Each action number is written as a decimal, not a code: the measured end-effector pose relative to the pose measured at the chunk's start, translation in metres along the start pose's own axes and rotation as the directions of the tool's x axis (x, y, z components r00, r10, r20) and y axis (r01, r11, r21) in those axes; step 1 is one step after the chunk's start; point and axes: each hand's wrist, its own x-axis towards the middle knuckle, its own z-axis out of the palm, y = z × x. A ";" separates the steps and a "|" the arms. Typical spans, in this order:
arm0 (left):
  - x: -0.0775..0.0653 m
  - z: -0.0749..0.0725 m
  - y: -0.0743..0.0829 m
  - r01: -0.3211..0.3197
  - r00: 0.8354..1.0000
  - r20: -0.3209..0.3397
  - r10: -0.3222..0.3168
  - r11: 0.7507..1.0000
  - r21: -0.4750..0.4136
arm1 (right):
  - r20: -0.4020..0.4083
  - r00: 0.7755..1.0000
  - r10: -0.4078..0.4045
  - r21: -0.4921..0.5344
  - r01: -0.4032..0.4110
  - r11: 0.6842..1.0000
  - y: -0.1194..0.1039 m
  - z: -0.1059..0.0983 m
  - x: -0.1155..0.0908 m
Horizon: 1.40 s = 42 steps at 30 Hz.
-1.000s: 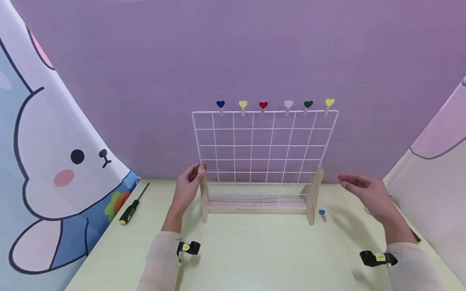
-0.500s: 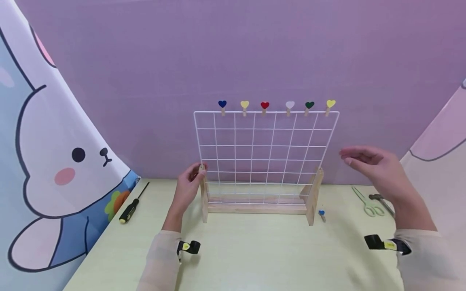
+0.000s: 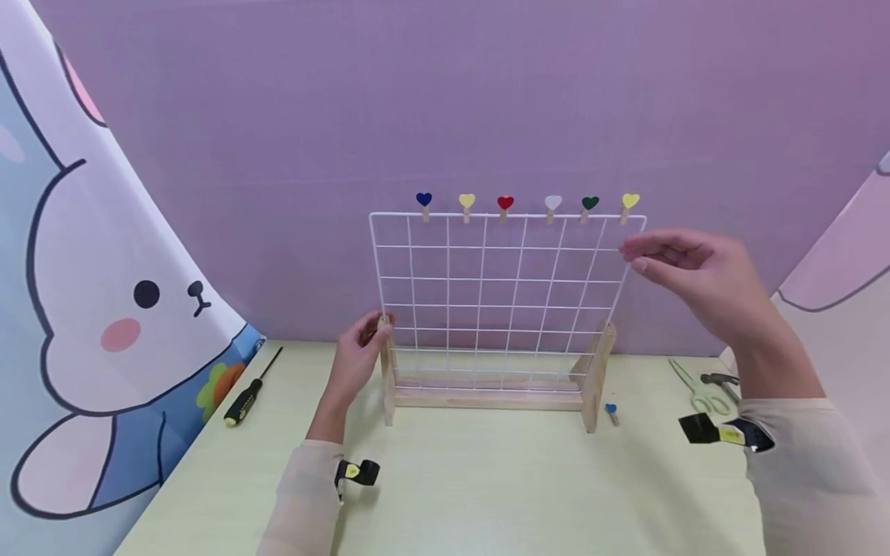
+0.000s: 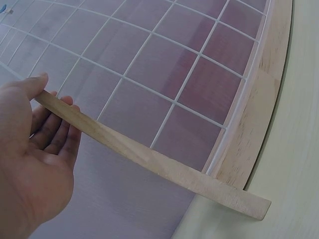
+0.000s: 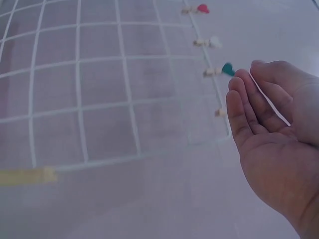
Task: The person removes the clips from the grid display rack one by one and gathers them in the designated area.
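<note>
A white wire grid [image 3: 514,279] stands upright in a wooden stand [image 3: 487,398]. Clipped in a row along its top wire are several small clothespins with hearts, among them a red one [image 3: 505,202], a green one [image 3: 590,203] and, at the right end, a yellow one [image 3: 630,201]. My left hand [image 3: 354,355] pinches the top of the stand's left leg [image 4: 144,156] between thumb and fingers. My right hand [image 3: 709,286], fingers loosely bent and holding nothing, overlaps the grid's upper right edge in the head view, below the yellow clothespin.
A loose clothespin with a blue heart [image 3: 612,413] lies right of the stand. Farther right are green scissors [image 3: 708,401] and a hammer [image 3: 719,379], partly behind my right forearm. A screwdriver [image 3: 243,404] lies at the left table edge, beside a rabbit-print cloth [image 3: 90,309].
My right hand has risen from beside the stand's right leg and moved left to the grid's upper right edge. The scissors and hammer have come into view. My left hand stays in place.
</note>
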 end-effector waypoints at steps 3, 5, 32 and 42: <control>-0.001 -0.001 -0.001 0.007 1.000 -0.004 -0.007 1.000 0.004 | 0.008 1.000 -0.014 0.039 0.014 0.999 -0.012 0.006 0.009; -0.002 -0.001 -0.001 0.006 1.000 -0.008 -0.006 1.000 0.002 | 0.014 0.999 -0.032 0.075 0.031 0.997 -0.018 0.011 0.014; -0.002 -0.002 0.002 -0.011 1.000 0.007 0.011 1.000 -0.023 | 0.025 0.995 -0.094 0.391 0.076 0.917 -0.078 0.060 0.076; -0.002 0.000 0.002 -0.020 1.000 0.005 0.020 1.000 -0.014 | 0.060 0.998 -0.036 0.310 0.016 0.951 -0.092 0.078 0.094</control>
